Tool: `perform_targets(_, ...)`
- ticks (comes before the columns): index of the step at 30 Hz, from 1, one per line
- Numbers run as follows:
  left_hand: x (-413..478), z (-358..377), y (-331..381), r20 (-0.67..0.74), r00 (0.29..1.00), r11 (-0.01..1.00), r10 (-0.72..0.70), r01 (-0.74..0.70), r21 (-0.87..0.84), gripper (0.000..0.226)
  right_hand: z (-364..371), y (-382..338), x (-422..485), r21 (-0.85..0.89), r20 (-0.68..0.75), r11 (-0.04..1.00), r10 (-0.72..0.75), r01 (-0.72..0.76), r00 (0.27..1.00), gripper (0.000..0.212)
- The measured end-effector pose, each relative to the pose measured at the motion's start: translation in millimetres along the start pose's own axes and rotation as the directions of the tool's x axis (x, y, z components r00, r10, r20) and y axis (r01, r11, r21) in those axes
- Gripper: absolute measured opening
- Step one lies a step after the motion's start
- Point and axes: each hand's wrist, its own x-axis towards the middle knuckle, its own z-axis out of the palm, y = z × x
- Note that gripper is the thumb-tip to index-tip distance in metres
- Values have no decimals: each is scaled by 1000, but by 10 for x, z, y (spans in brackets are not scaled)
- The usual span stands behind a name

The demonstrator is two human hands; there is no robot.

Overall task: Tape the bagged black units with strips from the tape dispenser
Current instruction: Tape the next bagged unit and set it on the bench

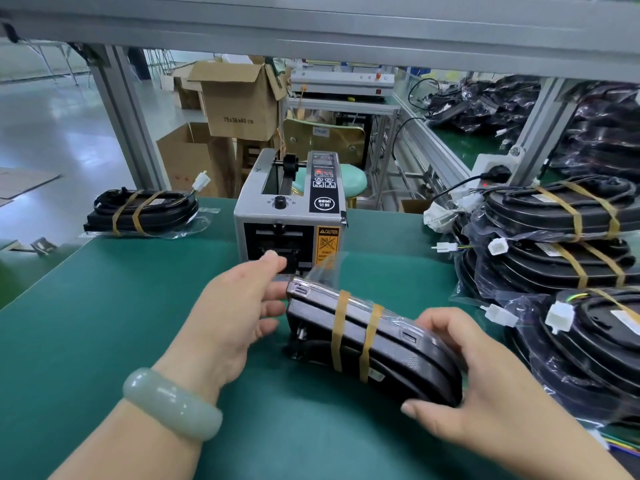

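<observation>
A bagged black unit stands on its edge on the green mat, with two tan tape strips across its middle. My right hand grips its near right end, thumb underneath and fingers over the top. My left hand is at its far left end with relaxed fingers touching the bag's end; the thumb points toward the outlet of the grey tape dispenser just behind. I cannot make out a strip at the outlet.
One taped unit lies at the mat's far left corner. A stack of taped bagged units with white connectors fills the right side. Aluminium frame posts stand behind; cardboard boxes and a stool lie beyond the table.
</observation>
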Motion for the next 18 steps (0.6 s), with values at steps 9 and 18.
perform_targets(9,380,120,209,-173,979,989,-108,90,-114,14,16,9,-8,-29,-18,999,-27,27,999,61)
perform_targets(18,516,180,215,-293,951,994,-102,86,-66,16,19,-6,-12,-33,-26,999,-29,28,999,60)
